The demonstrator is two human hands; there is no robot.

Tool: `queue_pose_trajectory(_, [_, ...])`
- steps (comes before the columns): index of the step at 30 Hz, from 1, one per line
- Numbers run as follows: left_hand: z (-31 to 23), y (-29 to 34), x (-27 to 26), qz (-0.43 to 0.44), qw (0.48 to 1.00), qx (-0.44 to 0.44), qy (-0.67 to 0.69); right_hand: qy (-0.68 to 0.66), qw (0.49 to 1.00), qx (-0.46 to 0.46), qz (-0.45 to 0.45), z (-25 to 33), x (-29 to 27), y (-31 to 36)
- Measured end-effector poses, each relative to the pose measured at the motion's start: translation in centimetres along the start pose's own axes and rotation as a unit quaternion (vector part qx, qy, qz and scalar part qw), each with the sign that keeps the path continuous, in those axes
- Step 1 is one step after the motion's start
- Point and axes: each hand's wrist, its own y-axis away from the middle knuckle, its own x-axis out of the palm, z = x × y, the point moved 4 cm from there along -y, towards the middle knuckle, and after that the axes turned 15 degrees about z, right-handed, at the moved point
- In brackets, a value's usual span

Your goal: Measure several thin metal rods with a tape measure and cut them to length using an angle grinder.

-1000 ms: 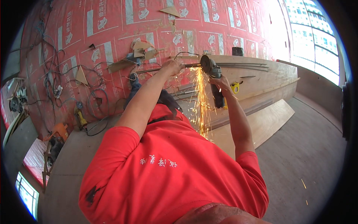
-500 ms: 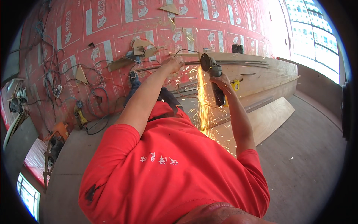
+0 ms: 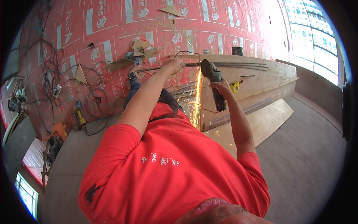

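Observation:
An angle grinder [image 3: 213, 77] is gripped in my right hand [image 3: 222, 87], its round disc at the upper left end meeting several thin metal rods [image 3: 238, 64]. Orange sparks [image 3: 197, 100] stream from that contact down toward me. To the left of the disc, my left hand [image 3: 173, 65] is closed around the rods, which run crosswise over the wooden boards. The exact contact between disc and metal is too small to make out. A yellow tape measure [image 3: 234, 87] lies on the board just right of my right hand.
A long plywood panel [image 3: 261, 115] lies at the right. A dark cylinder [image 3: 237, 50] stands behind the boards. Tangled cables [image 3: 48, 67] and wood scraps [image 3: 141, 48] lie on the red floor covering [image 3: 123, 33]. A yellow power tool [image 3: 79, 115] sits at the left.
The spark stream has become narrower and slants more to the left. The grinder has shifted slightly down, while my left hand keeps its hold on the rods.

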Motion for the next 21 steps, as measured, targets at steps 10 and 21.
queue_pose_trajectory(10, [0.0,-0.1,0.3,0.021,0.999,-0.005,-0.026,-0.021,0.999,-0.048,-0.014,3.2,-0.7,-0.9])
queue_pose_trajectory(21, [0.7,-0.6,0.5,0.0,0.999,-0.033,0.006,-0.021,1.0,0.016,-0.01,0.8,-0.2,-0.4])
